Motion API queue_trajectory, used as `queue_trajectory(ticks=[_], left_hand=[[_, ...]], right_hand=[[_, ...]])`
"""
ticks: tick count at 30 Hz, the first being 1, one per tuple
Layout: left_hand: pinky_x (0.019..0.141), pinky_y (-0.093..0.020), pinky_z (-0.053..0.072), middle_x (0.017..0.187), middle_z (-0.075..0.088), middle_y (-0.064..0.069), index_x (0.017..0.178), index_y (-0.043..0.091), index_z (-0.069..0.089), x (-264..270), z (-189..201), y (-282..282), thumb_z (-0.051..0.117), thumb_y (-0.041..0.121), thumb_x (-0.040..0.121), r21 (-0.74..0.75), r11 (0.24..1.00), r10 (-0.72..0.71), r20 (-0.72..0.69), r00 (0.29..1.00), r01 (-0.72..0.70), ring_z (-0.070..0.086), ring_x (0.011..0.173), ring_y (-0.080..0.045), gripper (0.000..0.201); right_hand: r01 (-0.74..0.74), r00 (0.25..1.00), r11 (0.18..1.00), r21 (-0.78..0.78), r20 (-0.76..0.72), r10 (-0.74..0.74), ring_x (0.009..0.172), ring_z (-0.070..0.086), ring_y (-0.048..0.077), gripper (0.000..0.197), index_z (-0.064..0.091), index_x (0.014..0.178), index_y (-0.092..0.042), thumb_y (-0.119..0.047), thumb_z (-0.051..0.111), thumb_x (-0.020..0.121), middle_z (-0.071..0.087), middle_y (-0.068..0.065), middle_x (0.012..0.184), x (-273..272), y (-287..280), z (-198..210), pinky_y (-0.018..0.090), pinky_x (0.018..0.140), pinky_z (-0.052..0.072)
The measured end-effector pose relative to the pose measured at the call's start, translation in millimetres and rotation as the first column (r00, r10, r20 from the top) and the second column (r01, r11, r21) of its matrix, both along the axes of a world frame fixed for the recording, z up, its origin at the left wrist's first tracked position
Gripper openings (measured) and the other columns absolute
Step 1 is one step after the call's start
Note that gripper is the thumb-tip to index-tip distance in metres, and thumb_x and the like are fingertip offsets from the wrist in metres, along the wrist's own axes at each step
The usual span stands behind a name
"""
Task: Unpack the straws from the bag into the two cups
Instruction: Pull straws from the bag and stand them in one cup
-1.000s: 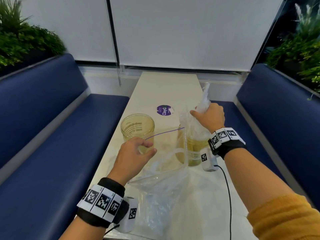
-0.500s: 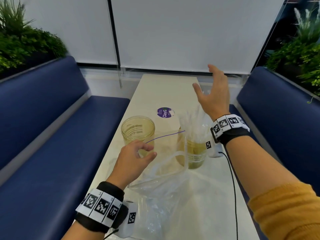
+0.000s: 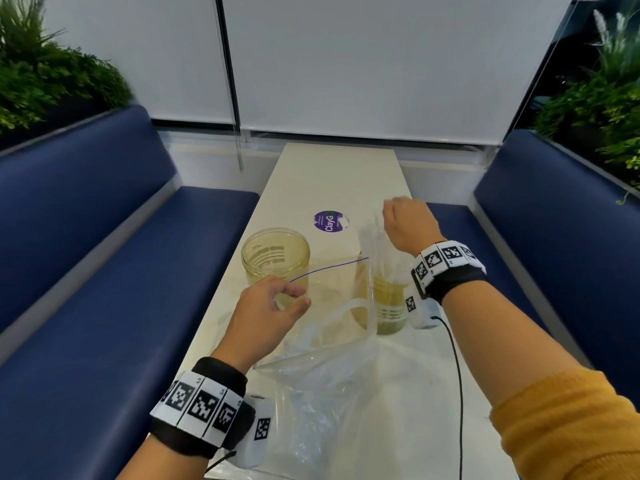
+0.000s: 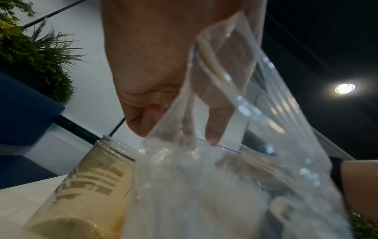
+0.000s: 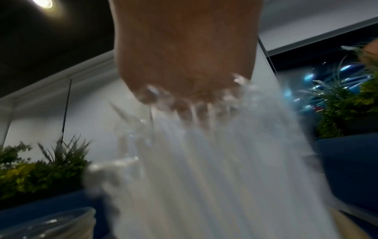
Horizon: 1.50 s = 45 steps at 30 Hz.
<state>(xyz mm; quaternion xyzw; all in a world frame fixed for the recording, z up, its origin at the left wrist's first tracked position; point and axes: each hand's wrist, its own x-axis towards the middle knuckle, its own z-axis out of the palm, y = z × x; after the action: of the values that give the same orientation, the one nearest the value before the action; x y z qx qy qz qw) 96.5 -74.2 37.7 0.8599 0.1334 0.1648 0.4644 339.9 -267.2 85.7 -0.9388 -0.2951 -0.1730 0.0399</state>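
The left hand (image 3: pixel 266 313) is pinching the clear plastic zip bag (image 3: pixel 332 368) open on the pale surface (image 3: pixel 332 174); the right hand (image 3: pixel 408 223) is gripping clear wrapped straws (image 3: pixel 375 251) standing in the right yellowish transparent cup (image 3: pixel 389 306), the left yellowish transparent cup (image 3: pixel 275 254) standing beside.

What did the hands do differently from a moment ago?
The right hand, open and raised half a second ago, came back down and grips the straws in the right cup. The left hand still holds the bag open; the left cup stayed empty.

Head view evenly bright, edges bowed; wrist views dim, motion-blurred, each with a glaring ceiling lamp (image 4: pixel 344 88).
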Motion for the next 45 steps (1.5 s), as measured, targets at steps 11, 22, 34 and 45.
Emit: queue_trajectory(ticks=[11, 22, 34, 45], left_hand=[[0.068, -0.02, 0.039, 0.107, 0.07, 0.014, 0.097, 0.025, 0.075, 1, 1, -2, 0.074, 0.032, 0.088, 0.04, 0.999, -0.037, 0.0, 0.999, 0.037, 0.05, 0.058, 0.011, 0.012], [0.068, -0.02, 0.039, 0.099, 0.068, 0.013, 0.1, 0.025, 0.074, 0, 6, -7, 0.072, 0.024, 0.089, 0.047, 0.997, -0.059, -0.02, 0.998, 0.06, 0.05, 0.055, 0.005, 0.011], [0.086, 0.005, 0.033, 0.12, 0.066, 0.009, 0.128, 0.016, 0.064, -6, 12, -5, 0.037, -0.015, 0.084, 0.101, 0.982, -0.157, -0.039, 0.987, 0.16, 0.054, 0.116, -0.005, 0.06], [0.101, -0.032, 0.049, 0.126, 0.068, -0.002, 0.112, 0.01, 0.075, -17, 5, -2, 0.044, -0.011, 0.097, 0.067, 0.988, -0.141, 0.043, 0.989, 0.138, 0.063, 0.113, -0.018, 0.04]], right_hand=[[-0.005, 0.999, 1.0, 0.017, -0.041, 0.006, 0.132, 0.042, 0.03, 0.045, 0.046, 0.136, -0.002, -0.027, 0.025, 0.105, 0.049, 0.014, 0.141, -8, 36, -28, 0.043, 0.108, 0.036], [0.314, 0.935, 0.942, 0.116, -0.21, -0.286, 0.14, 0.034, 0.037, 0.049, 0.048, 0.137, 0.0, -0.028, 0.025, 0.104, 0.044, 0.016, 0.149, -15, -16, -36, 0.055, 0.117, 0.024], [-0.432, 0.869, 0.85, 0.301, -0.111, 0.482, 0.057, 0.054, 0.018, 0.021, 0.061, 0.065, -0.014, -0.021, 0.056, 0.085, 0.059, -0.002, 0.062, -154, 40, 33, 0.033, 0.059, 0.049], [-0.466, 0.62, 0.84, -0.278, -0.78, 0.086, 0.102, 0.059, 0.023, 0.072, 0.048, 0.137, -0.029, -0.026, 0.082, 0.074, 0.061, -0.002, 0.115, -189, 56, -47, 0.04, 0.088, 0.054]])
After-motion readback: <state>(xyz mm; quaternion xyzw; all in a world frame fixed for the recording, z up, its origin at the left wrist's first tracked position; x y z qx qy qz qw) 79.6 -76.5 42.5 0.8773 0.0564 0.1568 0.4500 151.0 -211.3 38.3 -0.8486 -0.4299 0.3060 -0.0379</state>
